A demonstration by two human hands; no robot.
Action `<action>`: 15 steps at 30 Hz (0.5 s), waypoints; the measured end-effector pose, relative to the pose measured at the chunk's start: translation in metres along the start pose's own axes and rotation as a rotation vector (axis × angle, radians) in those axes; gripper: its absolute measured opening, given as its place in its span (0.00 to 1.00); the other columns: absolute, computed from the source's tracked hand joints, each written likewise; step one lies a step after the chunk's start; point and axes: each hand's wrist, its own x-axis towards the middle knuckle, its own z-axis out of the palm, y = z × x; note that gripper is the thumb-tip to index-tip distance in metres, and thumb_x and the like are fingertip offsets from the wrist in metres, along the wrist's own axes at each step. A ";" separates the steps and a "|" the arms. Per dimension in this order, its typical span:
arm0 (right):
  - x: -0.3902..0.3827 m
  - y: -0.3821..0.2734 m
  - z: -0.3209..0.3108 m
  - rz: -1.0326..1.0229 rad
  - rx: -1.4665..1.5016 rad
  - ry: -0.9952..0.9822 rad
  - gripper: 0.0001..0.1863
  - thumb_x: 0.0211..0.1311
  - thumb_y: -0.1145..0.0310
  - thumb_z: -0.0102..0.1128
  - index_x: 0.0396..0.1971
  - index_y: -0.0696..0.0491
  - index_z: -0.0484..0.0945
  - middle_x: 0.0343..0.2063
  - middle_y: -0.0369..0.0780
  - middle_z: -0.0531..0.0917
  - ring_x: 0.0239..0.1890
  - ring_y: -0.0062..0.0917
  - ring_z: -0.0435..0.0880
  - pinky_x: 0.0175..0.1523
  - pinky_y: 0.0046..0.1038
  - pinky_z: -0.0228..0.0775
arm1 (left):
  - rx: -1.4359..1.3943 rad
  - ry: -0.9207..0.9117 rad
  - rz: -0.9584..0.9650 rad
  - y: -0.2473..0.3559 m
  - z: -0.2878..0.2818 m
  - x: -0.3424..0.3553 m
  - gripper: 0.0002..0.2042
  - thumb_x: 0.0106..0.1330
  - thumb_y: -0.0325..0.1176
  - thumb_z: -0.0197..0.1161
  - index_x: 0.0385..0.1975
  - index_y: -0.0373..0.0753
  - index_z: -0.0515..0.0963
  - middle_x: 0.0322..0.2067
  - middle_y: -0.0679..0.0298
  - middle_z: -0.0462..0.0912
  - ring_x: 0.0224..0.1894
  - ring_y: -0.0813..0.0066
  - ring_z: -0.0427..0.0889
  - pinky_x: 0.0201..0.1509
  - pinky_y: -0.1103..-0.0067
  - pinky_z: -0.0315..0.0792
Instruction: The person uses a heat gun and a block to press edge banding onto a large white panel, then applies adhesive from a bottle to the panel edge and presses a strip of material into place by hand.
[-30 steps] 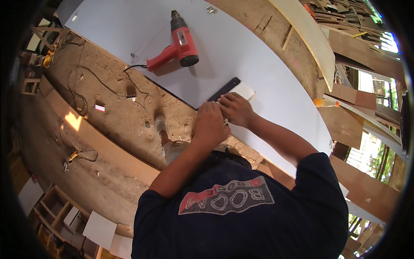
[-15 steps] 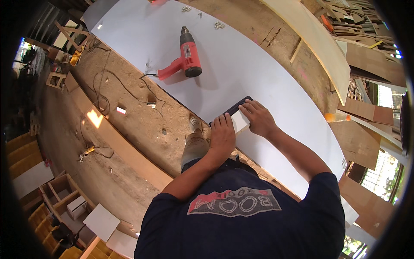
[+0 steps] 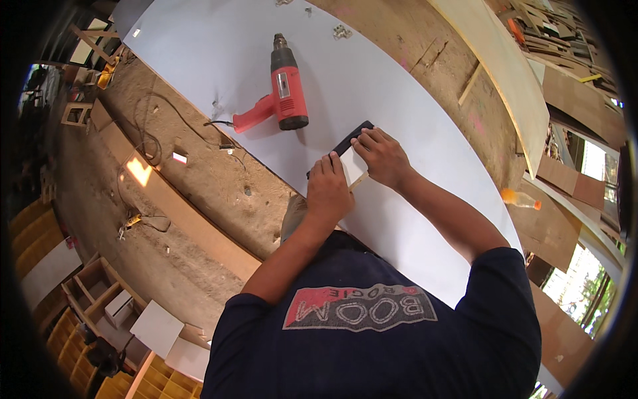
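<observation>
Fingers of both hands: closed over a white block and its black bar; thumbs hidden. Item, red heat gun: laid flat near the counter's near edge, nozzle turned from the hands, presumably for safety; handle toward that edge, where the cord ran off. Item, left hand: over the end by the near edge, seemingly for steadiness. Item, black bar, white block: side by side, aslant, inward from the near edge. Item, right hand: over the inner end, apparently balancing the hold.
</observation>
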 end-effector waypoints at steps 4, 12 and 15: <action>0.029 0.023 0.005 0.013 0.025 -0.007 0.22 0.56 0.79 0.60 0.53 0.58 0.84 0.47 0.44 0.86 0.60 0.42 0.84 0.70 0.41 0.76 | -0.007 -0.030 -0.022 -0.012 -0.006 0.032 0.39 0.52 0.32 0.72 0.66 0.18 0.70 0.56 0.39 0.79 0.58 0.46 0.82 0.65 0.63 0.77; 0.039 0.029 0.006 0.008 -0.016 0.041 0.07 0.58 0.75 0.61 0.36 0.55 0.84 0.41 0.40 0.85 0.48 0.36 0.85 0.57 0.35 0.79 | -0.004 -0.167 -0.148 -0.004 -0.029 0.058 0.33 0.53 0.33 0.73 0.60 0.23 0.73 0.51 0.43 0.82 0.57 0.47 0.84 0.61 0.63 0.80; -0.008 0.005 -0.003 -0.006 -0.004 -0.026 0.08 0.58 0.75 0.61 0.37 0.56 0.85 0.41 0.41 0.85 0.48 0.38 0.85 0.58 0.37 0.78 | 0.048 -0.243 -0.245 0.036 -0.012 0.024 0.29 0.54 0.34 0.75 0.55 0.27 0.74 0.51 0.43 0.83 0.56 0.46 0.84 0.62 0.61 0.80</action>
